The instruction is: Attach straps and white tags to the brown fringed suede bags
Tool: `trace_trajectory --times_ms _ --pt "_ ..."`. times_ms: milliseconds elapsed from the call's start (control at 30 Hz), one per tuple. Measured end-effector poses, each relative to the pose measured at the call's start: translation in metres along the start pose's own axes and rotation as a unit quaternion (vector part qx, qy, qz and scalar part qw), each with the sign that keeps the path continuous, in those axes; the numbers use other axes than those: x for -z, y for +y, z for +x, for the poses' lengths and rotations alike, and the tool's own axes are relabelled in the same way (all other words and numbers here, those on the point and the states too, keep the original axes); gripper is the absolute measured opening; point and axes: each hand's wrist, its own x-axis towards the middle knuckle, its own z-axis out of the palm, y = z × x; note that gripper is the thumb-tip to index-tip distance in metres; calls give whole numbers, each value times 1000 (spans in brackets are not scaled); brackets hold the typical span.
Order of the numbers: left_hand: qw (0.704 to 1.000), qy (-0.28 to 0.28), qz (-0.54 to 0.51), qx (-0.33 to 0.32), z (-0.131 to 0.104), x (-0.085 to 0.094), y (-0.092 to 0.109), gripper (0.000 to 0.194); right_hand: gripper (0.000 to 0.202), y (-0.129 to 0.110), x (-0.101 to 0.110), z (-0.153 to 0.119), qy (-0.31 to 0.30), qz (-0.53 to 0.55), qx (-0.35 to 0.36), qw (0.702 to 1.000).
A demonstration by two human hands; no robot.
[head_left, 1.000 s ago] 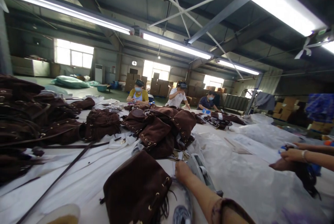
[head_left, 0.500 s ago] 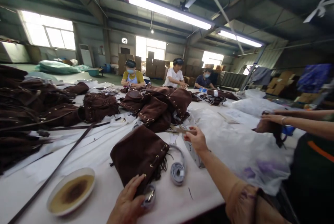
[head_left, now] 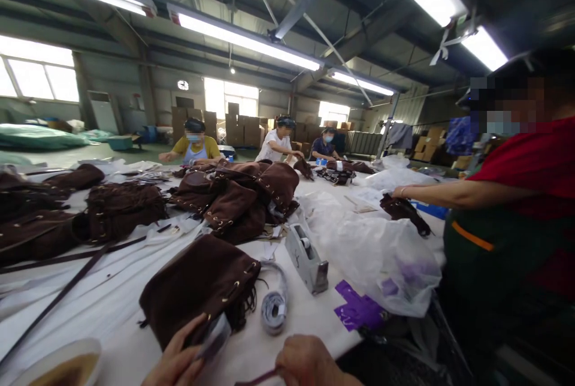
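A dark brown bag (head_left: 197, 290) with gold eyelets and a fringe lies on the white table in front of me. My left hand (head_left: 179, 356), at its lower edge, has fingers closed round a clear plastic-wrapped item (head_left: 214, 338). To the right, near the table's front edge, my right hand (head_left: 308, 362) is closed on a thin brown strap (head_left: 260, 379). Between the bag and the tape dispenser (head_left: 305, 260) lies a rolled grey strap (head_left: 274, 309).
A dish of brown liquid (head_left: 67, 365) sits at the lower left. Brown bags (head_left: 238, 194) are piled behind. Clear plastic bags (head_left: 372, 248) and a purple piece (head_left: 357, 307) lie right. A person in red (head_left: 516, 176) stands at the right; others sit across.
My right hand has drawn back from beside the tape dispenser to the front edge and now has the strap. The view has turned right, bringing the person in red into sight.
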Motion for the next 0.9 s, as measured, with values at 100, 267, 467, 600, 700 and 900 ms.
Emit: trace_trajectory --times_ms 100,267,467,600,700,900 --pt "973 -19 -187 132 11 12 40 40 24 -36 25 0 94 191 -75 974" --pt "871 23 -423 250 30 17 71 34 30 -74 44 22 103 287 -95 947" --pt "831 33 -485 269 25 20 61 25 28 -93 32 46 106 218 -103 965" --pt "830 31 -493 258 23 17 57 26 25 -97 26 56 93 232 -138 958" --pt "836 20 -490 246 22 14 57 31 26 -100 23 62 77 299 -161 937" --pt "884 -26 -414 217 20 7 63 34 32 -103 9 75 77 436 -203 873"
